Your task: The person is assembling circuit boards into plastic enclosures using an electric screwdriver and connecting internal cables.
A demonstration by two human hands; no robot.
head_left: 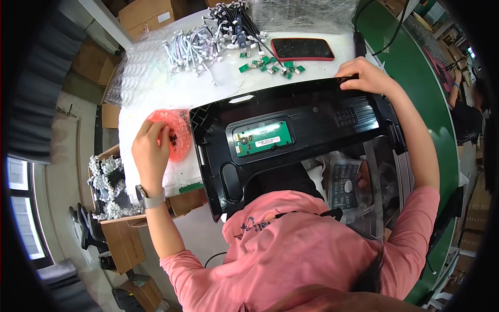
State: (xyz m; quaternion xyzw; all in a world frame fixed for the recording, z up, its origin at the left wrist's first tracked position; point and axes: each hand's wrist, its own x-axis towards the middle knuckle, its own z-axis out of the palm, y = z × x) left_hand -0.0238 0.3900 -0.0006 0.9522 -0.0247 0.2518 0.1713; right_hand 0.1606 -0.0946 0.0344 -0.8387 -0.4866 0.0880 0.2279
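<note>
A large black plastic housing [312,117] lies tilted across the near table edge and my lap. Set into its recess is a green circuit board [263,138] with a white label. My right hand [366,77] grips the housing's far right edge, thumb on the inner side. At the left, my left hand [152,148] is over a pink bubble-wrap bundle [176,148] that has small dark pieces in its middle. The fingertips there are pinched together; whatever they hold is too small to make out.
Beyond the housing lie small green boards [270,66], a red-edged phone [302,49], white cables [192,49] and black cables [236,21]. A carton of connector cables [109,182] stands left of the table. Bagged parts [345,182] sit at my right. Another person [465,109] is at far right.
</note>
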